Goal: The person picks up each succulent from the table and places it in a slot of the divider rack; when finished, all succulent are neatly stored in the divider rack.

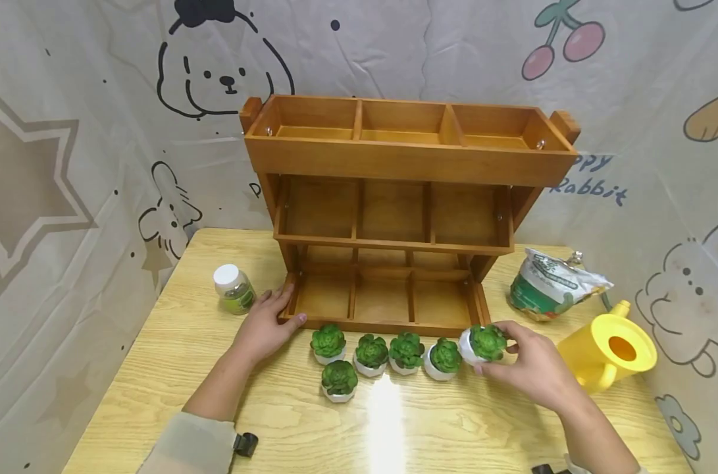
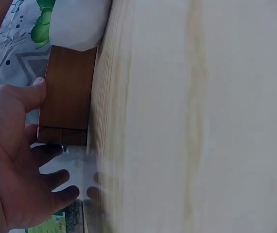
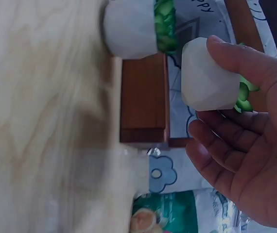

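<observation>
My right hand [image 1: 533, 365] pinches a small potted succulent [image 1: 483, 343] between thumb and fingers. Its white faceted pot [image 3: 209, 75] is off the table in the right wrist view, tilted, with green leaves toward the palm. At the lower left corner of a three-tier wooden plant stand [image 1: 409, 161], my left hand [image 1: 268, 326] touches the wood, thumb [image 2: 34, 94] on the front and the other fingers loosely spread past the corner. Several more potted succulents [image 1: 371, 353] stand in a row before the stand. One succulent [image 1: 339, 380] sits nearer me, left of centre.
Each tier of the stand has three compartments. A jar with a white lid [image 1: 234, 289] stands left of it. On the right are a green and white bag [image 1: 551, 284] and a yellow watering can [image 1: 607, 349]. A printed cloth [image 1: 364, 52] hangs behind the table.
</observation>
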### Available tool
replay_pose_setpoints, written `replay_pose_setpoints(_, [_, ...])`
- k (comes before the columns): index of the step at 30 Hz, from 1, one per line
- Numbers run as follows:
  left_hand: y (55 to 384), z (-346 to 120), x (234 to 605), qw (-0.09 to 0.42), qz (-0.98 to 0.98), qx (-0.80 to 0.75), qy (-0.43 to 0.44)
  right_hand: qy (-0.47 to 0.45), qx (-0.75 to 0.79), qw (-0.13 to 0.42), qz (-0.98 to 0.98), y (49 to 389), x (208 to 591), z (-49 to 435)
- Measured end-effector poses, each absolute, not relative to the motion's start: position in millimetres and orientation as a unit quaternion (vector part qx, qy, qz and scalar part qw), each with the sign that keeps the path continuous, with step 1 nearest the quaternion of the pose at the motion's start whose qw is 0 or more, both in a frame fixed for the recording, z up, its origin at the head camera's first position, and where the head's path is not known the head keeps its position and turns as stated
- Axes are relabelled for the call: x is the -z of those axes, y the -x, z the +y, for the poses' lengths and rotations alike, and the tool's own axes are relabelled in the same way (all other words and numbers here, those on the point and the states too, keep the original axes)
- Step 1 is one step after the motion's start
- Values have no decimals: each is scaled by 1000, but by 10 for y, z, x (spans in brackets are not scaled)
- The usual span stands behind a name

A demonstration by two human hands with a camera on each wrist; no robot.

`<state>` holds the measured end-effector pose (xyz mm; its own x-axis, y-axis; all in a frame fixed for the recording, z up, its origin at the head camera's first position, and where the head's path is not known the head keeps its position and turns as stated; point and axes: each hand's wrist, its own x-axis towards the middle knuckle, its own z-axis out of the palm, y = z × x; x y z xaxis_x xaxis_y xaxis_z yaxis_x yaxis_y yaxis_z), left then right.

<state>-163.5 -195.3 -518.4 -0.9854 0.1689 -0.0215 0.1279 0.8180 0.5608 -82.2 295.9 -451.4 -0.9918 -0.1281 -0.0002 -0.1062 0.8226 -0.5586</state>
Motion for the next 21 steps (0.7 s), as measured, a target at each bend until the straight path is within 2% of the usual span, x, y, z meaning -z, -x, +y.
replay_pose_setpoints(21, [1643,-1953,5212,48,949,-305,-67,114,318,5,941,1044,4362,2610])
